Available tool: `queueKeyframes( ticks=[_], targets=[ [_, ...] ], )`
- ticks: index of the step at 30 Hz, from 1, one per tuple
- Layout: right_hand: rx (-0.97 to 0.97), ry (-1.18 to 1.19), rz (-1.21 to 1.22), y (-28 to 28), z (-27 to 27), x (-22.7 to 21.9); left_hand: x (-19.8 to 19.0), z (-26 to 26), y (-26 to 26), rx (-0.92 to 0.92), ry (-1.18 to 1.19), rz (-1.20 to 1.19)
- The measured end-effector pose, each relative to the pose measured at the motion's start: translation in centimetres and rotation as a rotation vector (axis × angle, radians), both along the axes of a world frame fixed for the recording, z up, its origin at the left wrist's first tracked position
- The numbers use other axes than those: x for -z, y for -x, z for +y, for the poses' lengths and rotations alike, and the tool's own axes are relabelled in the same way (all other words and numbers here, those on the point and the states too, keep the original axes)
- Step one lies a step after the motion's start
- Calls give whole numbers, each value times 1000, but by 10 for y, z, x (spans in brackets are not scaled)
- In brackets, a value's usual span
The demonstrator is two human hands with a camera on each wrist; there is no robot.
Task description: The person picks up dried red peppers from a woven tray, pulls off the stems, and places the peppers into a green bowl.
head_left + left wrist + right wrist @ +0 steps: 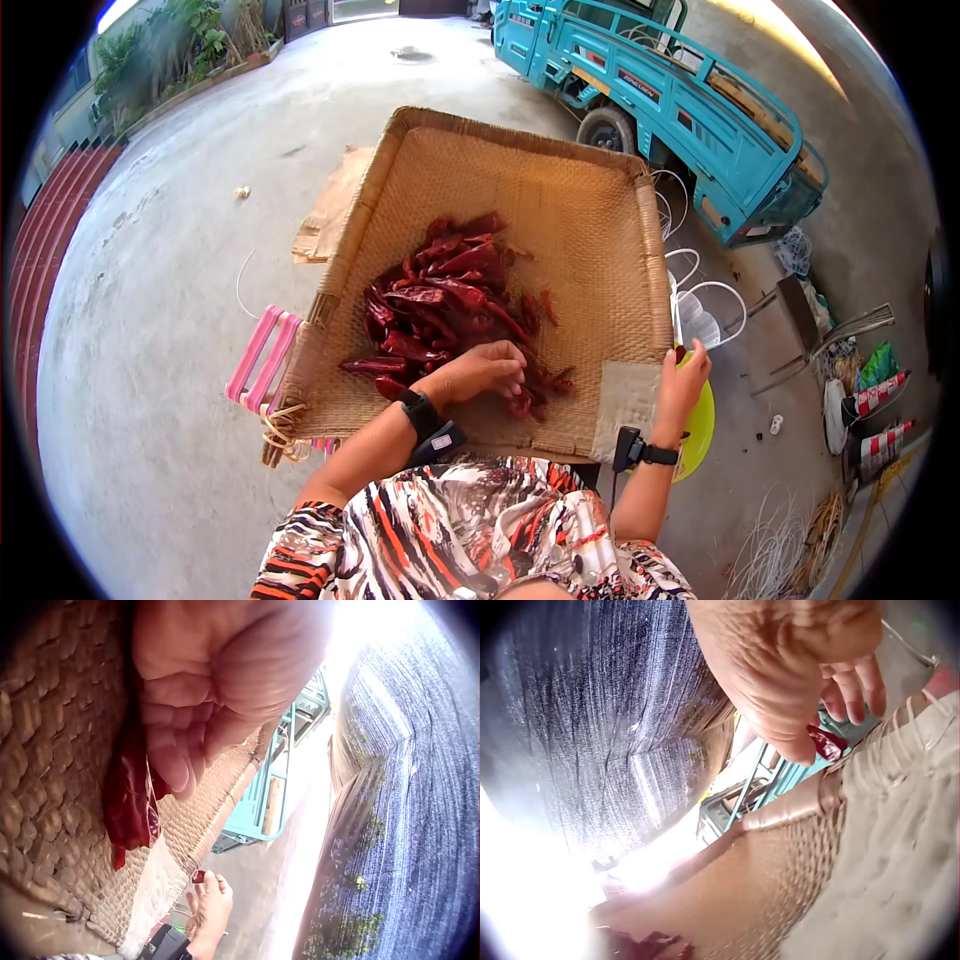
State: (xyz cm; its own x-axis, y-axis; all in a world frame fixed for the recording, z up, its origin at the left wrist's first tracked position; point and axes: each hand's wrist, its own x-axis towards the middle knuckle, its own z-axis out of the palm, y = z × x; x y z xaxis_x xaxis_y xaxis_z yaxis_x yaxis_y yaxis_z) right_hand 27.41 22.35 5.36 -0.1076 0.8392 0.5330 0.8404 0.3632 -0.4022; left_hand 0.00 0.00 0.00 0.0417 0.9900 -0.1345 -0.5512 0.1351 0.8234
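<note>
Dark red dried peppers (440,300) lie heaped in a woven tray (575,200). Over the heap's near edge, my left hand (475,372) has curled fingers pinching a red pepper (131,799); the palm hides part of the grip in the left wrist view. Beyond the tray's right rim, my right hand (683,385) holds a small red pepper piece (827,743) by the thumb tip, other fingers loosely bent. Beneath that hand is a yellow-green basin (700,430), partly covered by the wrist.
A pale patch (625,405) covers the tray's near right corner. Left of the tray stands a pink-strapped seat (262,358). White handles (712,290) rise at the right, near a metal-legged stool (800,310). A turquoise cargo vehicle (670,105) stands behind. Cardboard (335,205) lies at the left.
</note>
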Motion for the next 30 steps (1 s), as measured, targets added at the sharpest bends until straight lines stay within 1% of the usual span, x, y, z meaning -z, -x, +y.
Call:
queueKeyframes(
  ticks=[2, 3, 5, 6, 8, 9, 10, 13, 14, 17, 18, 20, 22, 24, 25, 27, 30],
  targets=[
    [-32, -38, -47, 12, -14, -25, -3, 1, -8, -8, 1, 9],
    [-56, 52, 36, 42, -17, -3, -8, -7, 24, -12, 40, 103],
    [-99, 163, 2, 28, -7, -5, -3, -6, 10, -15, 45, 89],
    [-99, 101, 28, 22, 1, -7, -5, -2, 2, -16, 35, 81],
    [-121, 38, 144, 11, 18, 5, -4, -2, 3, -13, 30, 69],
    [-137, 7, 198, 6, 21, 5, -2, -2, 2, -16, 30, 60],
    [-77, 23, 194, 1, 20, 2, -2, -2, 2, -18, 39, 74],
    [96, -104, -52, -6, 15, 1, -1, -2, 3, -13, 40, 64],
    [256, -81, -99, -1, 8, 2, -1, -2, 4, -14, 47, 71],
    [-34, -71, 74, 6, 14, 0, -1, -3, 5, -5, 32, 65],
    [-142, -51, 94, 20, 6, -9, -1, -3, 4, -10, 38, 62],
    [-381, 252, 231, 57, -14, -27, -2, -2, 4, -8, 48, 60],
    [-503, 379, 136, 95, -38, -34, 1, -2, 5, -7, 44, 64],
    [-606, 283, -50, 125, -47, -13, 3, -1, 6, -4, 37, 66],
    [-621, 312, -161, 139, -53, -14, 5, -1, 6, -3, 34, 65],
    [-620, 257, -159, 161, -57, 4, 3, -1, 6, -2, 24, 63],
    [-516, 201, -330, 182, -56, 21, 0, -2, 5, -5, 17, 58]
  ],
)
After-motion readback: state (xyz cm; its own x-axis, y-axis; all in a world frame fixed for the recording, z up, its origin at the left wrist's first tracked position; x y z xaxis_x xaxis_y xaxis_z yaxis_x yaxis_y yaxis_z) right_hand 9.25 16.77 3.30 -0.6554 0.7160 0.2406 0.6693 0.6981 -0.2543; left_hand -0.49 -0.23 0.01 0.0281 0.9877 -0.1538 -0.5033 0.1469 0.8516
